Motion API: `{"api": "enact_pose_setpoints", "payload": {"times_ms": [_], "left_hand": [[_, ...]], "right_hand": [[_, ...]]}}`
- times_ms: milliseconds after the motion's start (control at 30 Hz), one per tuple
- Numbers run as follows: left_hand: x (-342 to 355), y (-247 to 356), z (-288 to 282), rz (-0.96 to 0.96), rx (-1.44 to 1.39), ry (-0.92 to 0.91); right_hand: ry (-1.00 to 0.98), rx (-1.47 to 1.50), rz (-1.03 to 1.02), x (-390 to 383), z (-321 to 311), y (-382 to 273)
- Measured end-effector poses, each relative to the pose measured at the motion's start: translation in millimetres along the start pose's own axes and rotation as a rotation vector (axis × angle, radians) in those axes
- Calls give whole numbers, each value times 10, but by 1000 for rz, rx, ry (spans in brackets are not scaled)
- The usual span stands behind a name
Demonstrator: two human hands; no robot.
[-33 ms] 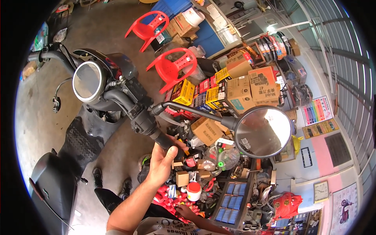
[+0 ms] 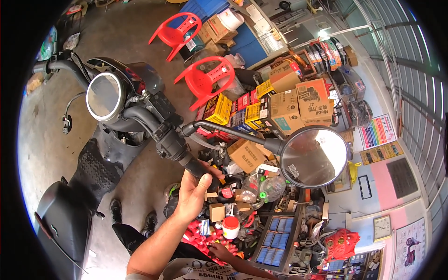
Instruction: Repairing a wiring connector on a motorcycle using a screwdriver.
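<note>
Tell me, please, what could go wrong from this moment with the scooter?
Only the left hand is seen on the scooter, around its black handlebar grip; if that hold slipped, the scooter might lean or roll.

If this grip is the throttle, an accidental twist could perhaps move the scooter; whether the power is on, I cannot tell.

The round rear-view mirror juts out sideways, so someone passing might knock it.

Scooter (image 2: pixel 97 163) left in my feed, cartons (image 2: pixel 285 108) right
From here I see two chairs (image 2: pixel 204 82) left of the cartons and a clock (image 2: pixel 382 227) on the wall (image 2: pixel 385 186), farther right.
</note>
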State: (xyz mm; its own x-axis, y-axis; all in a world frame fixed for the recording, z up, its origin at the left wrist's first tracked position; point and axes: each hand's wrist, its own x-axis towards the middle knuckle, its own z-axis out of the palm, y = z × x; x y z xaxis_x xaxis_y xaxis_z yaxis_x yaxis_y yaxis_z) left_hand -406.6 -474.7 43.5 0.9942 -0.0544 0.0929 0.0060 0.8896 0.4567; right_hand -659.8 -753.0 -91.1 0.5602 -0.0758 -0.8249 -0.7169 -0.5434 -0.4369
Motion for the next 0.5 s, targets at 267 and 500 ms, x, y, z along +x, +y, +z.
{"api": "enact_pose_setpoints", "payload": {"times_ms": [267,500], "left_hand": [[7,37,-43,-11,21,-14],[-6,12,-55,-1,22,-12]], "right_hand": [[35,38,42,2,44,10],[14,68,78,10,-8,50]]}}
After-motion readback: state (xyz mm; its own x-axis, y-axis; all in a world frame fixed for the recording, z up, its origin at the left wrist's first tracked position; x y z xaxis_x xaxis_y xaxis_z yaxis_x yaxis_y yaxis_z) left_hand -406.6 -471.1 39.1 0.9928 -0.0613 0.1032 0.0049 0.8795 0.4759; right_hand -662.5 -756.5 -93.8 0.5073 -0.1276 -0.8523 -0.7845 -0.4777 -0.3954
